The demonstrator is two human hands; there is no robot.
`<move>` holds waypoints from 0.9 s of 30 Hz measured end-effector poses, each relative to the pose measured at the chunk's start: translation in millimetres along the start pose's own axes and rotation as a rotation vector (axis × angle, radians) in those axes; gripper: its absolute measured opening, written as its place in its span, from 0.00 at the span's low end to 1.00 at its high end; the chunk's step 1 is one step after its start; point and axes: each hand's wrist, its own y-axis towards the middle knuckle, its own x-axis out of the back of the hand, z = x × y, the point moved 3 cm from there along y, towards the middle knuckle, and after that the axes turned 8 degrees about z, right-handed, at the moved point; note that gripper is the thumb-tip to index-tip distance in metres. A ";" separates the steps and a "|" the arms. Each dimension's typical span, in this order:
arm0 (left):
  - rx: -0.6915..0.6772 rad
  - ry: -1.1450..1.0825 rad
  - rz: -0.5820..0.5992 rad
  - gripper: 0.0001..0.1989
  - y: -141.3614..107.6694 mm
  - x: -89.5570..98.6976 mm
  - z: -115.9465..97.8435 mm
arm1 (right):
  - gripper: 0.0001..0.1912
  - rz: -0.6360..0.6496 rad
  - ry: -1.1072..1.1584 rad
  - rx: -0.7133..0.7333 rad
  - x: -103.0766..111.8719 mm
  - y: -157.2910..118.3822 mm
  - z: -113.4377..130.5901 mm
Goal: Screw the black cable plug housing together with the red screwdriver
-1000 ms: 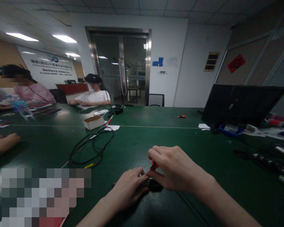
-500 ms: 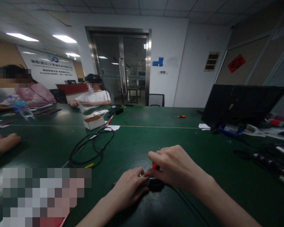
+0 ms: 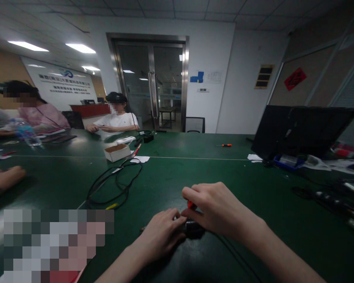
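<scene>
My left hand (image 3: 164, 230) is closed over a black corded tool (image 3: 194, 228) lying on the green table, holding it down. A narrow end of this tool sticks out to the left of the hand, and a cord trails off to the lower right. Above the black body, my right hand (image 3: 212, 206) pinches a small red handle (image 3: 190, 204), which looks like a screwdriver's, held about upright. The handle's lower end is hidden behind the fingers, where both hands nearly meet.
Across the table lies an orange-handled screwdriver (image 3: 226, 145). A coiled black cable (image 3: 115, 184) and an open white box (image 3: 117, 152) are on the left. A black monitor (image 3: 301, 131) stands at right, with tools nearby. Other people sit on the left.
My right hand has shifted slightly left with the red handle, and its wrist has turned a little. The left hand and the black tool stay put.
</scene>
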 end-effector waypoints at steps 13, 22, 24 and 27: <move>-0.013 0.014 -0.004 0.15 -0.3 -1.1 0.6 | 0.09 0.030 0.149 -0.042 3.7 -4.3 -0.4; 0.000 0.009 0.006 0.13 -0.3 2.9 -1.8 | 0.08 -0.007 0.031 -0.075 -1.9 -1.3 -3.2; -0.007 0.003 -0.001 0.13 -0.5 1.5 -1.0 | 0.10 -0.004 0.003 -0.081 -2.3 -0.4 -3.6; -0.011 0.004 -0.002 0.13 -0.8 -1.4 0.3 | 0.12 0.000 -0.007 -0.090 -2.6 0.7 -4.1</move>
